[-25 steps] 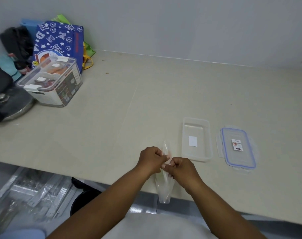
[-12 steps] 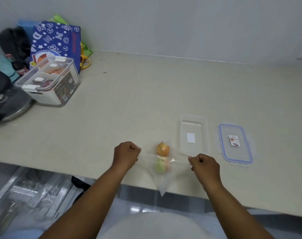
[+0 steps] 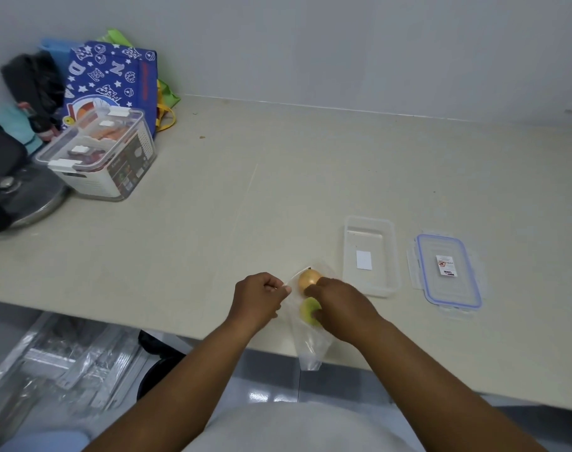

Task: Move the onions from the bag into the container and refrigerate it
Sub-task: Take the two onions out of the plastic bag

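Left grip (image 3: 261, 296) pinches the bag (image 3: 305, 337) mouth open so the right hand (image 3: 338, 305) can reach the onions (image 3: 309, 278), near the container (image 3: 371, 256).

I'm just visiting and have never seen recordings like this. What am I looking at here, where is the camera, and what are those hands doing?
There is no machine here: a person wears a wide-angle camera on the head, looking forward and down at their own two bare hands. On the beige counter lies a clear plastic bag holding two onions, one golden, one greenish. The left hand pinches the bag's edge, while the right hand reaches in toward the onions; whether its fingers already grip one is unclear. To the right stand an empty clear container and its blue-rimmed lid, lying apart. Far left are a closed storage box and a blue printed bag.
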A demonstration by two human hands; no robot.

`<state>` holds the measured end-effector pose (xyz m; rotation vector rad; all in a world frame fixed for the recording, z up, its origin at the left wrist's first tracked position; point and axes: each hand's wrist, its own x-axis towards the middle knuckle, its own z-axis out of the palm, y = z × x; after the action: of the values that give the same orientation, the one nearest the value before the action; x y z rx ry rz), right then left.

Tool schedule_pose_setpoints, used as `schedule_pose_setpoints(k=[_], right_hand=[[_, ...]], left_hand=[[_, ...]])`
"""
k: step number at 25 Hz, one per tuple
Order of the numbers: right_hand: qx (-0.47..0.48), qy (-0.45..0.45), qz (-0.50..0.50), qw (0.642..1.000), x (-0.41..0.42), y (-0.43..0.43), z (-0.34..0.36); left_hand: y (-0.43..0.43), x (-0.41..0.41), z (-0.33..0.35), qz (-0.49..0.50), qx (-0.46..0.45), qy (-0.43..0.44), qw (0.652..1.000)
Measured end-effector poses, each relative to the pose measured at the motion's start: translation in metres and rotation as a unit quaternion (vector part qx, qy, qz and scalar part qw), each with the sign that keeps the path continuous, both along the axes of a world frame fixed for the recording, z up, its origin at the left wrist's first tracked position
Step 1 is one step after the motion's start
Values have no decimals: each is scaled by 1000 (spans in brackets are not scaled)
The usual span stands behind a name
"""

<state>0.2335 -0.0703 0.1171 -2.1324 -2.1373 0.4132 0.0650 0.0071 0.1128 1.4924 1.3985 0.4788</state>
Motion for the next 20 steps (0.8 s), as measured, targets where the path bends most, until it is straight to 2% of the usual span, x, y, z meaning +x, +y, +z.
schedule_pose_setpoints(k=[2, 3, 6, 9, 10, 12, 14, 16, 17, 19, 20], right_hand=[[-109, -36, -11, 993, -4, 9, -16], [-137, -21, -38, 990, -6, 11, -20], [-134, 18, -61, 989, -1, 11, -29], [-95, 6, -20, 995, 1, 7, -21], [-59, 9, -9, 998, 4, 5, -16], [60, 124, -25, 990, 13, 0, 3], [224, 219, -81, 946, 29, -2, 11], [274, 235, -173, 916, 51, 5, 9], [238, 218, -232, 917, 64, 14, 6], [76, 139, -313, 936, 88, 29, -10], [-4, 103, -324, 940, 97, 35, -19]], left_hand=[[-2, 1, -1, -9, 4, -1, 1000], [-3, 1, -2, -11, 5, -2, 1000], [-4, 2, -4, -12, 4, -4, 1000], [-2, 3, -6, -10, 1, -5, 1000], [0, 3, -7, -7, 0, -7, 1000], [4, 3, -7, 0, -3, -14, 1000], [7, 4, -8, 4, -10, -16, 1000], [8, 6, -9, 1, -16, -15, 1000], [7, 7, -10, -2, -18, -13, 1000], [6, 9, -11, -4, -19, -12, 1000], [6, 10, -11, -5, -18, -14, 1000]])
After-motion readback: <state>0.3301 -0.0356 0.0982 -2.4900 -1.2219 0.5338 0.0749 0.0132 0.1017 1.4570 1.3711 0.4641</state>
